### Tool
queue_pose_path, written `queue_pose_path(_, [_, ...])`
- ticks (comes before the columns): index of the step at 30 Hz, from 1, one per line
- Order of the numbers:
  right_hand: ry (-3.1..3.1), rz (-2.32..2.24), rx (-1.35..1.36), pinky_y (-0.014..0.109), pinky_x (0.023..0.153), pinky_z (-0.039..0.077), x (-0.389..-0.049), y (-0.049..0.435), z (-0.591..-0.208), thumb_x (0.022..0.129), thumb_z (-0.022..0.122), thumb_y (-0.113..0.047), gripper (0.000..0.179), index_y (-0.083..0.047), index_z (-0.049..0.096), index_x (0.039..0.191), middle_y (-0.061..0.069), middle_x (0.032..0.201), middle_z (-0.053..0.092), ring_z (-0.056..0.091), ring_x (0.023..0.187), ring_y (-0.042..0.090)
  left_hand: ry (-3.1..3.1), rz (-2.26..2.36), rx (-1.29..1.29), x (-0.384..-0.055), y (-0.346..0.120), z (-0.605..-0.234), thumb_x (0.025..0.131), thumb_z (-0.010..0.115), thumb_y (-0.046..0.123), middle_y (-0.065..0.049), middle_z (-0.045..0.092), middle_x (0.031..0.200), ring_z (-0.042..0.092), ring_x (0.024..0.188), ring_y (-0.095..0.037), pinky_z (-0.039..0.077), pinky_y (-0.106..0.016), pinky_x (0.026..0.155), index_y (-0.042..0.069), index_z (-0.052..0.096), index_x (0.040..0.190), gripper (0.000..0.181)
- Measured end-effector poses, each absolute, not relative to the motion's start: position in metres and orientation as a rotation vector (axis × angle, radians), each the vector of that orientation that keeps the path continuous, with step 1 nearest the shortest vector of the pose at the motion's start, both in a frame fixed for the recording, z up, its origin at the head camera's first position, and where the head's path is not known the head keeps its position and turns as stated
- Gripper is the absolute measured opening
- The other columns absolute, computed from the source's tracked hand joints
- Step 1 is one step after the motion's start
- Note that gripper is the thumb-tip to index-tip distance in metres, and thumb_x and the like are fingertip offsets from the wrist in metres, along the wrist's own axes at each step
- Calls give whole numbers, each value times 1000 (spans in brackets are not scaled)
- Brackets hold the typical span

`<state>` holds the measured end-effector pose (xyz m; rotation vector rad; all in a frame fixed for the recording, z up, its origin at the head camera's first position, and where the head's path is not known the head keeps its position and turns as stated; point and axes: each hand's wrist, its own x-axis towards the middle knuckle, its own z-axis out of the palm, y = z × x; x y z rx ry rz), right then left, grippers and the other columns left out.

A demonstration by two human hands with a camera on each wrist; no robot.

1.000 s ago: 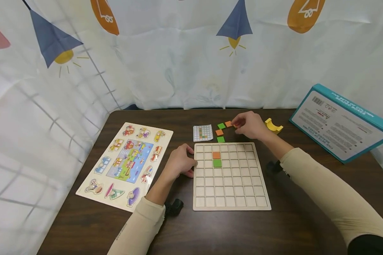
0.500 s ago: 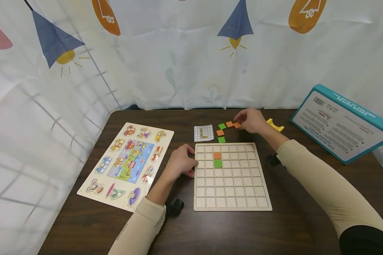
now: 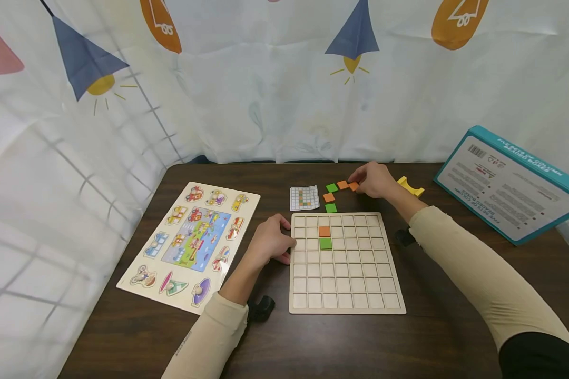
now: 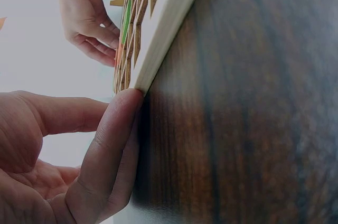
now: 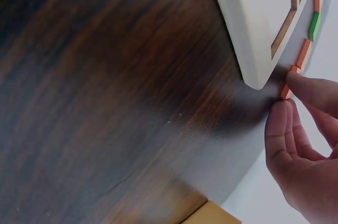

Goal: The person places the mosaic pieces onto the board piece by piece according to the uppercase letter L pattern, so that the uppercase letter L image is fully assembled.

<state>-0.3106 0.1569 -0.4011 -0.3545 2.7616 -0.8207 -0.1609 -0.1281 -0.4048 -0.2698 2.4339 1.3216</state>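
A square wooden grid board (image 3: 346, 271) lies on the table with one orange tile (image 3: 324, 231) and one green tile (image 3: 325, 243) in its upper-left cells. My left hand (image 3: 271, 239) rests at the board's left edge, a fingertip touching its side in the left wrist view. Beyond the board's back edge, my right hand (image 3: 375, 181) pinches a loose orange tile (image 5: 289, 82) between thumb and fingers, close over the table. Beside it runs a bent row of loose orange and green tiles (image 3: 331, 188). A small printed pattern card (image 3: 304, 198) lies left of them.
A wooden picture puzzle board (image 3: 239, 204) with knobbed pieces lies at the left. A curved yellow piece (image 3: 410, 187) sits just right of my right hand. A teal-edged box (image 3: 507, 184) stands tilted at the back right, and a printed curtain (image 3: 284, 105) hangs behind the table.
My right hand has shifted slightly rightward at the loose tiles, and the orange tile at its fingertips shows more clearly. My left hand stays at the board's edge. The head view has turned a little.
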Motion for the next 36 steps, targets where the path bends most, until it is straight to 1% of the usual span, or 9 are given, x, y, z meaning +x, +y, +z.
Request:
queue_pose_path(7, [2782,-798,-368,52,96,58,-312,158,-403,92,74,-1,26,-3,76,118,20,117,73,66,111,37,2436,1323,-262,-161,-129,-405,86,69,-2,-22,65,96,68,46,-19,63,-34,46,1,57,120,36])
queue_pose_path(21, [2824,-792,-403,53,101,57,-309,158,-404,94,73,-3,24,-2,76,117,19,118,74,68,111,36,2436,1301,-284,-162,-127,-405,87,71,-1,-22,65,95,68,47,-19,64,-35,47,3,57,119,35])
queue_pose_path(36, [2827,-830,-408,55,102,56,-294,162,-398,94,75,-6,24,-3,76,118,18,119,75,70,110,37,2439,1317,-261,-160,-127,-404,88,70,-1,-21,65,92,69,47,-19,64,-35,47,1,57,120,35])
